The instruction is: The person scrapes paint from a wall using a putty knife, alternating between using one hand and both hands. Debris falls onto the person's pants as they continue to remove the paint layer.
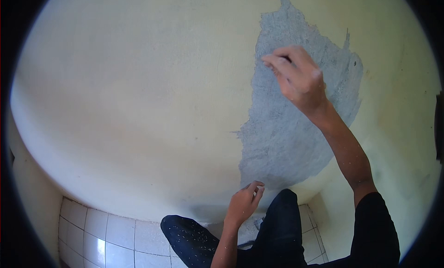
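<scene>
Nearest the camera, the person's dark trousers, flecked with pale dust, show they are crouched over a white tiled floor; one knee rises in front of the wall's foot. Just above it the left hand hangs loose, fingers half curled and thumb near the fingertips, holding nothing that can be seen; it is close to the lower edge of the grey patch, though whether it touches the wall is hard to tell.

Farther up, the right arm in a short black sleeve reaches to the wall. The right hand is pressed on the upper part of the patch with fingers bunched together, and something small and dark seems to be pinched under the fingertips near the knuckles; it may be a scraper or a bit of abrasive, but the hand hides it.

The patch is bare grey render where the cream paint has come off, running from the top of the wall down almost to the knee, with ragged edges. The work in hand looks like scraping or rubbing this area, now at its upper left border. The next move probably calls for firm, even pressure along that paint edge, with the left hand free for balance.
</scene>
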Tool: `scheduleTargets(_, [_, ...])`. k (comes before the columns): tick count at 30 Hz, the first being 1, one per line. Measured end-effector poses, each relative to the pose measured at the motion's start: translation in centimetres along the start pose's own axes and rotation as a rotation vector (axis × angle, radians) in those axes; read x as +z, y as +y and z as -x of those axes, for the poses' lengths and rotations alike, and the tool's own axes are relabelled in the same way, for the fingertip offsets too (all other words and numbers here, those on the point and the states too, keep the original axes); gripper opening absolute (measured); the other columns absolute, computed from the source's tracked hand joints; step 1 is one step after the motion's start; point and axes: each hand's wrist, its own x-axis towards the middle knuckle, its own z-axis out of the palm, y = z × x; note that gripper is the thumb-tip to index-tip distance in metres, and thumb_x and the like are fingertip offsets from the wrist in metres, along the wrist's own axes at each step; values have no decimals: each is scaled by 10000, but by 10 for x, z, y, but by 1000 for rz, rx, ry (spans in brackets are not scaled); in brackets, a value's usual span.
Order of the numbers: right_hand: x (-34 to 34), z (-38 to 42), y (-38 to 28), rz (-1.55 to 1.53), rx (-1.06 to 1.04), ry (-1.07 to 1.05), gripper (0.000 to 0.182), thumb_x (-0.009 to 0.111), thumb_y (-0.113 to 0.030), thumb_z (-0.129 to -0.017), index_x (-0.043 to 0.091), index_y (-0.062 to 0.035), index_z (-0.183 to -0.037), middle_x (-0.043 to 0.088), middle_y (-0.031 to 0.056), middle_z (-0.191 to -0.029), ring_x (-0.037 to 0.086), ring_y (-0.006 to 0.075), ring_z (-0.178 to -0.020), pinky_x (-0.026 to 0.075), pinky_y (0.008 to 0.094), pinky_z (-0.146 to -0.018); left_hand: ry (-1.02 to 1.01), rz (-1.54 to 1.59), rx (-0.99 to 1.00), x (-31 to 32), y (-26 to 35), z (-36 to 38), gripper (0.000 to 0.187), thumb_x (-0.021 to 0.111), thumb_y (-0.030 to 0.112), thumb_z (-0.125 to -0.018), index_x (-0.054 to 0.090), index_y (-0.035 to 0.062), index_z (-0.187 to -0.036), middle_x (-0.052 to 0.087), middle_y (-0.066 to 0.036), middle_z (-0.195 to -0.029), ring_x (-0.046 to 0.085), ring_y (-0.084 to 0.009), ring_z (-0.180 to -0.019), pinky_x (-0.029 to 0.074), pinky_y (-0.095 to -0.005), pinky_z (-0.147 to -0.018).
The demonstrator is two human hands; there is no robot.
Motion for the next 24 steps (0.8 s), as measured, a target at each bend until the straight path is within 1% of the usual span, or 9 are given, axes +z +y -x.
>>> scheduleTargets(3, [1,-7,4,30,16,29,181,771,66,-770,740,-1,-935,662,79,-884,662,219,-795,581,302,-634,20,-7,12,-1,-1,2,251,563,274,-1053,672,83,-1175,757,-141,-912,739,-301,-805,551,-406,-762])
scheduleTargets(6, [4,4,-10,-37,53,3,187,770,68,-768,741,-10,-936,662,75,-886,660,217,-799,586,304,-639,17,-3,3,-2,-2,2,251,562,275,-1055,672,83,-1174,757,-139,-912,739,-299,-806,551,-405,-760])
scheduleTargets(9, [4,17,-15,-11,30,-52,196,770,67,-772,743,-13,-948,663,72,-891,662,215,-804,593,305,-649,23,-4,-1,-3,-4,2,254,561,277,-1056,674,82,-1172,756,-141,-911,739,-299,-799,551,-405,-755])
scheduleTargets(12, [-1,10,-7,-4,2,-84,197,776,62,-768,747,-11,-949,664,74,-893,662,215,-802,593,304,-652,16,-8,19,0,-4,2,256,561,278,-1055,675,79,-1169,755,-143,-913,739,-299,-790,551,-405,-750])
scheduleTargets(18, [2,11,-11,-25,46,-31,194,761,67,-783,751,-12,-959,665,74,-891,664,217,-806,591,302,-649,5,13,4,0,1,1,260,557,277,-1055,673,79,-1177,754,-143,-917,738,-299,-804,550,-400,-757])
scheduleTargets(21, [1,9,-6,-4,34,-45,175,768,48,-797,755,-18,-959,671,71,-894,672,209,-812,599,293,-657,8,3,-8,-3,-5,1,258,557,277,-1055,673,84,-1181,754,-143,-918,737,-303,-810,549,-401,-760])
scheduleTargets(24, [10,13,2,70,-2,35,149,785,11,-808,761,-43,-944,676,68,-889,676,195,-814,605,283,-664,15,6,-28,-4,-4,-2,253,559,274,-1054,672,89,-1184,755,-144,-922,737,-306,-808,549,-404,-760])
